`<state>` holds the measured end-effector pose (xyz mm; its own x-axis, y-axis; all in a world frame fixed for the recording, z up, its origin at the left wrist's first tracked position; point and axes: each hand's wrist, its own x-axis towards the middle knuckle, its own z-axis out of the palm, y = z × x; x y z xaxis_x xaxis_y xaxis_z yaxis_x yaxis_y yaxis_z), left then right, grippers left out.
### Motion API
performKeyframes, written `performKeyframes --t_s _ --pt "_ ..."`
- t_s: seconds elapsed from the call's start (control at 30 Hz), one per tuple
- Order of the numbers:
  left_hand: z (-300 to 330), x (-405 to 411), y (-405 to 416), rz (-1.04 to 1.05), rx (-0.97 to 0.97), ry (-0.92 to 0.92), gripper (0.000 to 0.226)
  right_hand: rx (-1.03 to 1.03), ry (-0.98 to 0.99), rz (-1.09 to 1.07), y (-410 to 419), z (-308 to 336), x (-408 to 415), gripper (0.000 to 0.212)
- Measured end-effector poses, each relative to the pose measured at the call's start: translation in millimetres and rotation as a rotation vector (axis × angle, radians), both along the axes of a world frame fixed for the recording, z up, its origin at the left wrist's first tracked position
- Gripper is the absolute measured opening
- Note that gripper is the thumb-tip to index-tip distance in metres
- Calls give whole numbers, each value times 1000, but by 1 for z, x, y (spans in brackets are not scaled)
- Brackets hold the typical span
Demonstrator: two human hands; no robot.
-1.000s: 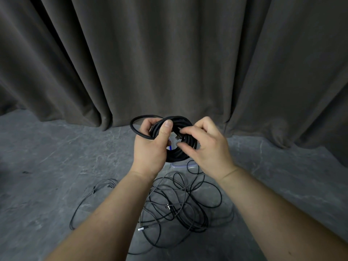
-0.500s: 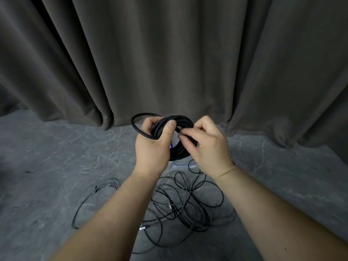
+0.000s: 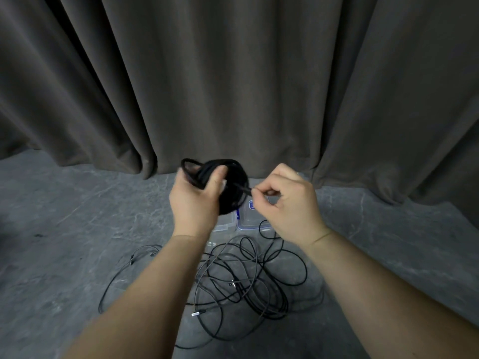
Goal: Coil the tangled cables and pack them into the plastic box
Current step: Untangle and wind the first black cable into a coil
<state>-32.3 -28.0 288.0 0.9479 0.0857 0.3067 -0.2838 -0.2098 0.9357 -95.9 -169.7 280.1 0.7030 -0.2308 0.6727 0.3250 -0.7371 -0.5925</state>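
Observation:
My left hand point(image 3: 194, 203) grips a black coiled cable point(image 3: 233, 182), held up in front of me with the thumb over the bundle. To the right of the coil, my right hand point(image 3: 287, 203) pinches the cable's plug end point(image 3: 246, 189) between thumb and forefinger. A clear plastic box point(image 3: 248, 218) with a blue label stands on the floor behind my hands, partly hidden by them. Its lid point(image 3: 223, 225) seems to lie beside it on the left. A heap of tangled black cables point(image 3: 246, 281) lies on the floor below my arms.
A dark grey curtain point(image 3: 233, 86) hangs across the whole back and reaches the grey stone-patterned floor point(image 3: 77, 229). One thin cable loop point(image 3: 124, 275) trails out to the left of the heap.
My right hand has drawn the plug end out to the right, away from the coil. The left hand has turned the coil slightly, and the box now shows between my hands.

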Motion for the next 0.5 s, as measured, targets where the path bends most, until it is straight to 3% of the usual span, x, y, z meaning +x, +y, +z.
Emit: performKeyframes --t_s 0.13,0.27,0.5 --pt "5 7 13 -24 28 38 25 312 84 -22 -17 8 -2 14" --pt "8 -1 8 -107 66 88 34 621 120 -14 -21 21 -4 26" --pt "5 7 10 -86 68 169 52 834 68 -5 -16 33 1 33"
